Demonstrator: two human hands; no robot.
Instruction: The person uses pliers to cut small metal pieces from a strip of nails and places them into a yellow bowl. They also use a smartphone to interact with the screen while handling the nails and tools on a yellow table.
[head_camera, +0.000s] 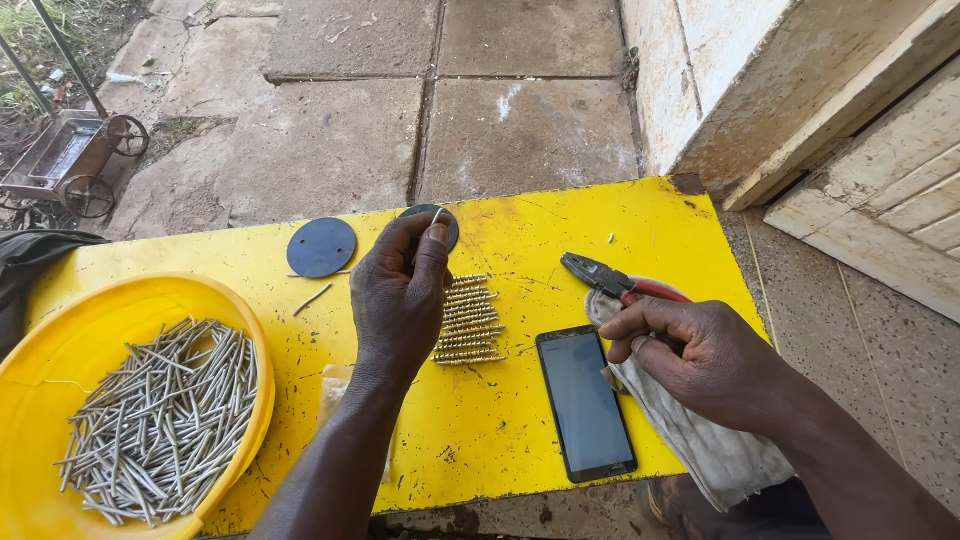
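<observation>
Just beyond the phone (586, 400), the left hand (400, 300) is raised over the yellow tabletop (520, 240) with its grip pinched shut on a single short metal pin (437, 215), thumb and forefinger closed around its lower end so only the tip shows. Directly to the right of that hand and up-left of the phone lies the row of threaded pins (468, 320), side by side, close to the held one but not touching it. The right hand (700, 360) rests on the grey cloth (690, 430) to the right of the phone; its fingers are curled, but whether they clasp anything — cloth or otherwise — I cannot tell. Red-handled pliers (615, 280) lie above it. Far left of the phone sits the yellow bowl (40, 340) of nails (160, 420).

The likely trouble: so slight a pin, held by its end alone, could slip and roll among the row — or the lowering hand could scatter that neat line.
</observation>
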